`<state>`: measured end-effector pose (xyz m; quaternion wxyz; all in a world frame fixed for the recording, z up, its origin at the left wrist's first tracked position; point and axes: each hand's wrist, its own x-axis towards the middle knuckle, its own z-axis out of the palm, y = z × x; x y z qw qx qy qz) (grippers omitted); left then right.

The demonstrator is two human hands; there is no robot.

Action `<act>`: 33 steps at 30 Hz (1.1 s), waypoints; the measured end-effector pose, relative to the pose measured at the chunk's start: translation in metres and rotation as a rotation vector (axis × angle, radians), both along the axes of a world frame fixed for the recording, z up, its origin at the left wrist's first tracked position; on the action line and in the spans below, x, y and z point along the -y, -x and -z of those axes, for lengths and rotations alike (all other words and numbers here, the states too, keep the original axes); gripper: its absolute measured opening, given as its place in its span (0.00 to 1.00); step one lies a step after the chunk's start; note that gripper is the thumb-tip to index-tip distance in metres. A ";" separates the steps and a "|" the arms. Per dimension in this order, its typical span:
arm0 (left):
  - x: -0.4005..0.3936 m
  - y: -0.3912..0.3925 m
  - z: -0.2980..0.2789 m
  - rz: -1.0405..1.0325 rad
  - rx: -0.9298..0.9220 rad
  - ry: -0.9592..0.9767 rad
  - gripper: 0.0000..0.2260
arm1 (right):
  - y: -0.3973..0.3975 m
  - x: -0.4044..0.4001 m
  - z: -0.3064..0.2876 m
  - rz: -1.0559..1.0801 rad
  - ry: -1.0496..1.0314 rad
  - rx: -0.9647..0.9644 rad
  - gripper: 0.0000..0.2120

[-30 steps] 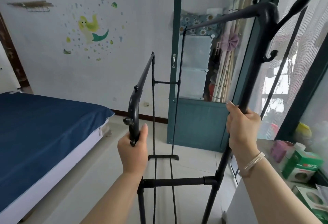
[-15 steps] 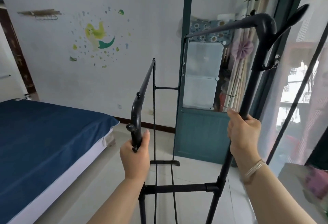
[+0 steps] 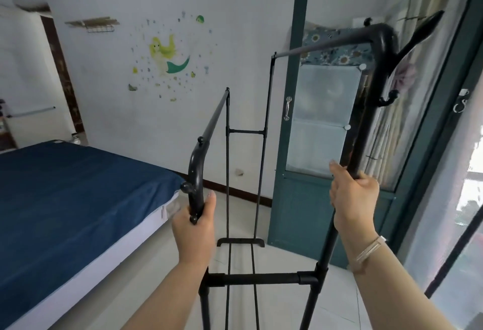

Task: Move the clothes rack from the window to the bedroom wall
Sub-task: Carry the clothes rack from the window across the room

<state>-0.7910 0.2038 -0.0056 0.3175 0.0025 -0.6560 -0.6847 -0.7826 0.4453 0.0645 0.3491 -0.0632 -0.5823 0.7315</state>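
Observation:
A black metal clothes rack (image 3: 257, 278) with two hanging rails stands on the tiled floor right in front of me. My left hand (image 3: 194, 225) grips the curved near end of its lower left post. My right hand (image 3: 352, 199), with a bracelet at the wrist, is closed around the taller right post below a hook. The rack's far end reaches toward the white bedroom wall (image 3: 235, 16) with a mermaid sticker (image 3: 167, 54). The window (image 3: 467, 199) with sheer curtain is at the right.
A bed with a blue cover (image 3: 65, 193) fills the left side. A teal framed door (image 3: 300, 120) with a handle stands just right of the rack's far end. A small wall shelf (image 3: 92, 24) hangs high on the left. Tiled floor lies between bed and rack.
The view has swung left, away from the window; the boxes at the lower right are out of sight. More of the wall and doorway shows. Both hands keep the same grip on the rack.

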 end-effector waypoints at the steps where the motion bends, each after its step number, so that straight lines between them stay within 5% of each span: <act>1: -0.003 0.007 0.001 -0.014 -0.010 0.007 0.22 | 0.008 -0.003 0.000 -0.010 0.000 0.003 0.21; 33: 0.012 0.248 0.005 -0.048 -0.024 -0.007 0.19 | 0.264 0.013 -0.001 -0.079 0.012 -0.005 0.23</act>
